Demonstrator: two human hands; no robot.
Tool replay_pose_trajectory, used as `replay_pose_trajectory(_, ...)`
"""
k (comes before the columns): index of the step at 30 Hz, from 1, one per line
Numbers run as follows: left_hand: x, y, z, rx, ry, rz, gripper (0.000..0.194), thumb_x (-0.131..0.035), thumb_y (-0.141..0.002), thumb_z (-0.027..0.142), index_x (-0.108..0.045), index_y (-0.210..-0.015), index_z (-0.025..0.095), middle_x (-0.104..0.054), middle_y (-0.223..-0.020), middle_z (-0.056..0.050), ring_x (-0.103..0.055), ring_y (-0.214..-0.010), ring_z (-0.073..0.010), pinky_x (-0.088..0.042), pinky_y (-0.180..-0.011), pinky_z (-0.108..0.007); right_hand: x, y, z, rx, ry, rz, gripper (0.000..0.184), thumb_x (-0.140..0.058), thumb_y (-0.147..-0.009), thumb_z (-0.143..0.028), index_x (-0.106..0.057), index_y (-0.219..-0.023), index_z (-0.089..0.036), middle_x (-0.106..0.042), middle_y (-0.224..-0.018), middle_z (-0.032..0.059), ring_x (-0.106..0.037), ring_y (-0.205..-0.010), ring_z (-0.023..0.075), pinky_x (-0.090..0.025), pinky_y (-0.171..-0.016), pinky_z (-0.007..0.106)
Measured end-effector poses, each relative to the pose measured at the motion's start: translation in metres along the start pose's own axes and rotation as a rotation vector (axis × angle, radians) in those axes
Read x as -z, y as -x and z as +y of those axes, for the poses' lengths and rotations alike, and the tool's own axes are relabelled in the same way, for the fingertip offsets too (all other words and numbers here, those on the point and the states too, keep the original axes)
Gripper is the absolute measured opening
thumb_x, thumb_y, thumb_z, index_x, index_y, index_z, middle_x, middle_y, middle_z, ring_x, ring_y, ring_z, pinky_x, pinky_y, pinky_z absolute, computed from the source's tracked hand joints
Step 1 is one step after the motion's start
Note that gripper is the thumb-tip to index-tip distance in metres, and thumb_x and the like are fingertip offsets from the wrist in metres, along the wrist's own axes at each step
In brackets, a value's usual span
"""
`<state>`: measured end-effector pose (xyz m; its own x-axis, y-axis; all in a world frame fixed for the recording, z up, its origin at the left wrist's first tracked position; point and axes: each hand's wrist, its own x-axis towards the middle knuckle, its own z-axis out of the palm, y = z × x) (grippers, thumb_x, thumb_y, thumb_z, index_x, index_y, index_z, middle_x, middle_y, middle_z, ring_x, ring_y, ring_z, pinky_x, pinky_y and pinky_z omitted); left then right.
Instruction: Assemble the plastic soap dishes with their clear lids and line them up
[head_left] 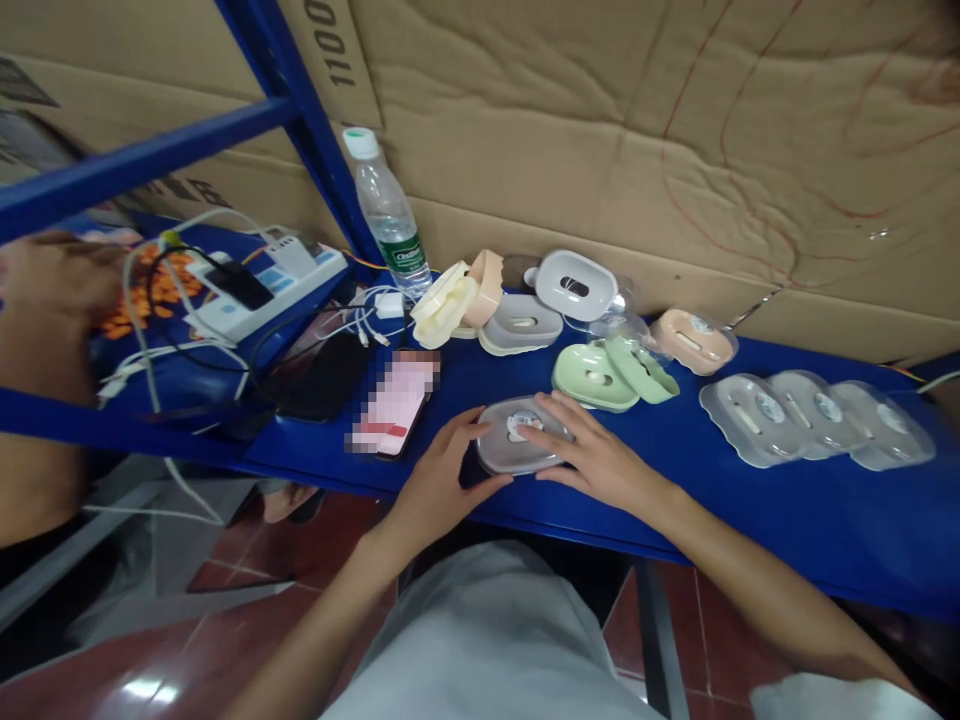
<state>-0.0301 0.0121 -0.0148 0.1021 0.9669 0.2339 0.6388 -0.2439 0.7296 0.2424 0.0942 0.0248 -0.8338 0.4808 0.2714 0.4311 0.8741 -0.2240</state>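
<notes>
A grey oval soap box under a clear plastic cover, with a round white label on top, is between my hands near the front edge of the blue table. My left hand grips its left end, fingers at the far side and thumb along the near side. Over the right end lie the fingers of my right hand, one reaching the label, with its thumb out of clear sight. Just beyond are a light green soap box and its tilted green part.
Wrapped grey soap boxes lie to the right, a peach one behind. Grey, cream and peach parts stand near a water bottle. Left are a lit phone, a power strip, cables and another person's arm beyond the blue frame.
</notes>
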Motion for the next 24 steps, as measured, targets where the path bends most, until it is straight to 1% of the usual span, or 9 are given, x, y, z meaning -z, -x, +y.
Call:
replay_pose_trajectory(3, -0.001, 0.002, 0.002, -0.044, -0.033, -0.019, 0.059, -0.078, -0.094, 0.043, -0.051, -0.146, 0.032, -0.054, -0.158, -0.014, -0.056, -0.147, -0.0352, -0.052, -0.117, -0.057, 0.000, 0.009, -0.005, -0.015, 0.048, 0.009, 0.071, -0.071, -0.100, -0.044, -0.046, -0.164, -0.027, -0.038, -0.173, 0.0156, -0.031, -0.163, 0.0321, -0.042, -0.128, 0.054)
replay_pose_trajectory(6, -0.001, -0.001, 0.003, -0.079, -0.038, -0.023, 0.057, -0.075, -0.096, 0.045, -0.050, -0.147, 0.035, -0.053, -0.160, -0.013, -0.058, -0.145, -0.0349, -0.053, -0.116, -0.058, -0.003, 0.017, -0.006, -0.041, 0.069, 0.048, 0.075, -0.073, -0.097, -0.051, -0.047, -0.163, -0.026, -0.039, -0.172, 0.0154, -0.030, -0.163, 0.0311, -0.043, -0.128, 0.050)
replay_pose_trajectory(9, -0.002, -0.006, 0.003, -0.099, -0.055, -0.032, 0.054, -0.072, -0.098, 0.046, -0.051, -0.147, 0.035, -0.055, -0.160, -0.013, -0.059, -0.144, -0.0353, -0.053, -0.114, -0.058, -0.005, 0.017, -0.004, -0.053, 0.118, 0.052, 0.075, -0.074, -0.097, -0.051, -0.049, -0.162, -0.024, -0.040, -0.171, 0.0182, -0.030, -0.163, 0.0328, -0.042, -0.128, 0.051)
replay_pose_trajectory(12, -0.003, -0.009, 0.002, -0.109, -0.074, -0.033, 0.052, -0.072, -0.098, 0.046, -0.052, -0.145, 0.035, -0.057, -0.158, -0.013, -0.060, -0.143, -0.0354, -0.054, -0.113, -0.059, -0.002, 0.012, -0.003, -0.045, 0.131, 0.030, 0.072, -0.072, -0.098, -0.051, -0.050, -0.161, -0.024, -0.043, -0.169, 0.0185, -0.035, -0.161, 0.0321, -0.042, -0.128, 0.052)
replay_pose_trajectory(15, -0.002, -0.008, 0.000, -0.145, -0.099, -0.044, 0.062, -0.075, -0.095, 0.048, -0.049, -0.149, 0.034, -0.057, -0.159, -0.013, -0.060, -0.143, -0.0367, -0.055, -0.111, -0.058, 0.008, 0.017, -0.011, -0.074, 0.108, 0.010, 0.071, -0.071, -0.099, -0.051, -0.049, -0.161, -0.027, -0.045, -0.168, 0.0161, -0.042, -0.157, 0.0313, -0.046, -0.126, 0.051)
replay_pose_trajectory(18, 0.002, -0.005, 0.002, -0.201, -0.132, -0.089, 0.073, -0.074, -0.096, 0.049, -0.041, -0.159, 0.034, -0.055, -0.162, -0.013, -0.059, -0.144, -0.0365, -0.057, -0.110, -0.056, 0.021, 0.051, -0.029, -0.214, 0.127, -0.023, 0.069, -0.070, -0.100, -0.051, -0.048, -0.162, -0.030, -0.051, -0.163, 0.0148, -0.050, -0.151, 0.0329, -0.055, -0.117, 0.053)
replay_pose_trajectory(20, 0.004, -0.007, 0.006, -0.226, -0.168, -0.095, 0.068, -0.067, -0.101, 0.046, -0.039, -0.161, 0.034, -0.054, -0.162, -0.013, -0.060, -0.143, -0.0350, -0.057, -0.110, -0.054, 0.028, 0.088, -0.040, -0.357, 0.183, -0.024, 0.066, -0.067, -0.102, -0.051, -0.047, -0.162, -0.032, -0.054, -0.159, 0.0153, -0.056, -0.145, 0.0351, -0.060, -0.109, 0.056)
replay_pose_trajectory(22, 0.003, -0.016, 0.013, -0.270, -0.217, -0.103, 0.062, -0.061, -0.105, 0.042, -0.040, -0.162, 0.034, -0.054, -0.163, -0.012, -0.060, -0.142, -0.0339, -0.056, -0.111, -0.054, 0.034, 0.130, -0.044, -0.508, 0.267, 0.015, 0.064, -0.064, -0.103, -0.050, -0.046, -0.162, -0.034, -0.053, -0.158, 0.0166, -0.058, -0.141, 0.0379, -0.062, -0.103, 0.060)
replay_pose_trajectory(24, -0.003, -0.033, 0.024, -0.339, -0.260, -0.145, 0.060, -0.059, -0.106, 0.039, -0.041, -0.163, 0.034, -0.050, -0.166, -0.012, -0.057, -0.146, -0.0340, -0.051, -0.116, -0.055, 0.039, 0.164, -0.042, -0.631, 0.370, 0.082, 0.063, -0.062, -0.105, -0.047, -0.044, -0.164, -0.033, -0.052, -0.159, 0.0179, -0.054, -0.145, 0.0417, -0.058, -0.104, 0.064)
